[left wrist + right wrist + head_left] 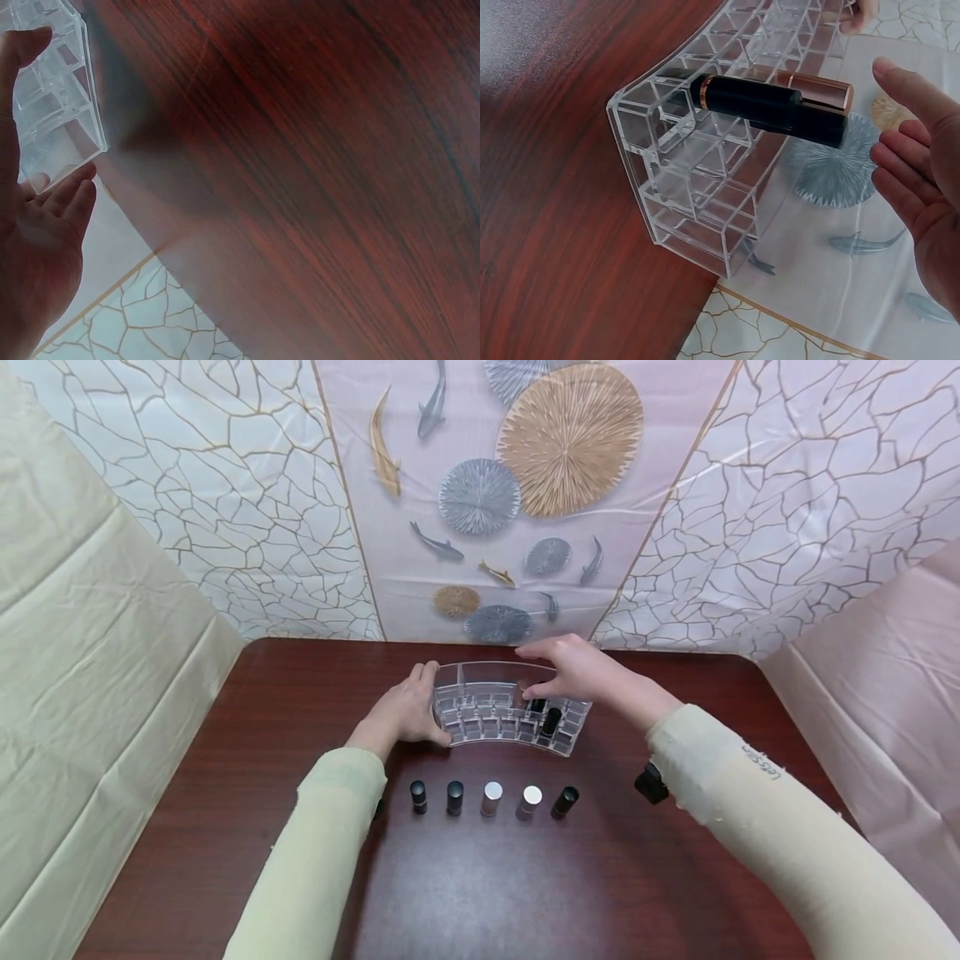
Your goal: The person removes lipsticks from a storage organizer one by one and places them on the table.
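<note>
Clear organizer (471,728) sits curved on the dark red-brown table (480,893), near its back edge. On my feed, left hand (408,706) grips its left end, thumb at the front side, fingers round the back. Right hand (576,670) is above the right part, thumb well away from the fingers, holding nothing; right wrist view gives me a visible gap to the tubes.

Three tubes stand in the organizer near its right end: black tube with gold ring (750,101) in the front row, second black tube (821,127) and rose-gold tube (829,86) behind it, nearest the right hand.

In front, I count five upright on the table, spaced apart in a row: two black tubes (418,797) at left, two pale-topped tubes (491,800), one black tube (565,802) at right. Patterned cloth (480,577) hangs behind the table
</note>
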### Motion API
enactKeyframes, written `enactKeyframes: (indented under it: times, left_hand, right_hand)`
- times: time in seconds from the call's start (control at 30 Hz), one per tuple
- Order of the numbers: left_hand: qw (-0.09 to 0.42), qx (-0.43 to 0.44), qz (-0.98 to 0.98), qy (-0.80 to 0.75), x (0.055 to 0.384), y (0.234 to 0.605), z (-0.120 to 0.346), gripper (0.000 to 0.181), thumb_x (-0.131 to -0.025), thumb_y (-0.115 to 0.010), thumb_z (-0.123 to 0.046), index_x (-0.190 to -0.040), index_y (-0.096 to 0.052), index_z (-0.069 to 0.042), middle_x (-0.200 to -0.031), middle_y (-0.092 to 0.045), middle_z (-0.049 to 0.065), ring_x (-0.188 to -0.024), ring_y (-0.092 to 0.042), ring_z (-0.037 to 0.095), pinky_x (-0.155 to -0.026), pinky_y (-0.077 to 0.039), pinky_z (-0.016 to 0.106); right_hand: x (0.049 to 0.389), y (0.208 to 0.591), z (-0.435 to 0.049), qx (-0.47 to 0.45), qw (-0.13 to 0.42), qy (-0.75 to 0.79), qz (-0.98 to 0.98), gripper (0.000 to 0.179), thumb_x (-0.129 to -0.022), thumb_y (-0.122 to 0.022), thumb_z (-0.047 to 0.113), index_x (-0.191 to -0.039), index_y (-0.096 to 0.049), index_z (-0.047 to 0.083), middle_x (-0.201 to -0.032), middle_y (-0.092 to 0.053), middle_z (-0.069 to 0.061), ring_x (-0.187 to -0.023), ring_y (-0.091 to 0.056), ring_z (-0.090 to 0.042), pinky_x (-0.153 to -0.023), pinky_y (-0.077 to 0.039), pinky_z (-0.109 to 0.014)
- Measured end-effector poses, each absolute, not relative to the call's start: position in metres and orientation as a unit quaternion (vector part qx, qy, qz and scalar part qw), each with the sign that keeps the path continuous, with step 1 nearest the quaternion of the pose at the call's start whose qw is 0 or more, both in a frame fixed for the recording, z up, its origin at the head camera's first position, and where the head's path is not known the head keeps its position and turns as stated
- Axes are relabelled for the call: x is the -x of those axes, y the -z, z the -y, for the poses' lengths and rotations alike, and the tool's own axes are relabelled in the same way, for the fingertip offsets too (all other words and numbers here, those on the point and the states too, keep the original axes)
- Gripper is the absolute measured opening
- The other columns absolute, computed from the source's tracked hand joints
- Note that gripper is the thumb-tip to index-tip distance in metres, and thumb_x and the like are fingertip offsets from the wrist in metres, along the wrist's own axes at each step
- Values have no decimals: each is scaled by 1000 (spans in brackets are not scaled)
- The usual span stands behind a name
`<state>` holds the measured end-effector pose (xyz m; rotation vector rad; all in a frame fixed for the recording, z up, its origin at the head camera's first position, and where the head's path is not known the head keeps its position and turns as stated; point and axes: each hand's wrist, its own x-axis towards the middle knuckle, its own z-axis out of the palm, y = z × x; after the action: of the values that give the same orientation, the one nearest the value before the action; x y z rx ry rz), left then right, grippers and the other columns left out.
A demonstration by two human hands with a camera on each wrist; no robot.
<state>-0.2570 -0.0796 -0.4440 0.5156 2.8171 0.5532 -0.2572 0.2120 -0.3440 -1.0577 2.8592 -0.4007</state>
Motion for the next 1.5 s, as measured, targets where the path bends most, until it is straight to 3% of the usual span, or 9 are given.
enactKeyframes:
  times: [0.53, 1.5]
  left_hand:
    - [105, -175, -955, -216, 256, 445, 81, 129, -68, -99, -38, -164, -21, -2, -153, -38, 21, -118, -58, 35, -109, -50, 46]
    - [97, -172, -935, -294, 254, 455, 83, 123, -67, -99, -27, -162, -23, -5, -156, -40, 18, -131, -55, 34, -111, -48, 50]
  right_hand:
    - [258, 351, -214, 348, 31, 126, -929, 65, -89, -89, 29, -141, -66, -3, -137, -70, -20, -127, -66, -41, -108, -51, -55]
    - [260, 362, -216, 333, 60, 136, -931, 65, -91, -87, 29, -143, -65, -3, -142, -68, -20, -131, -63, -39, -108, -51, -53]
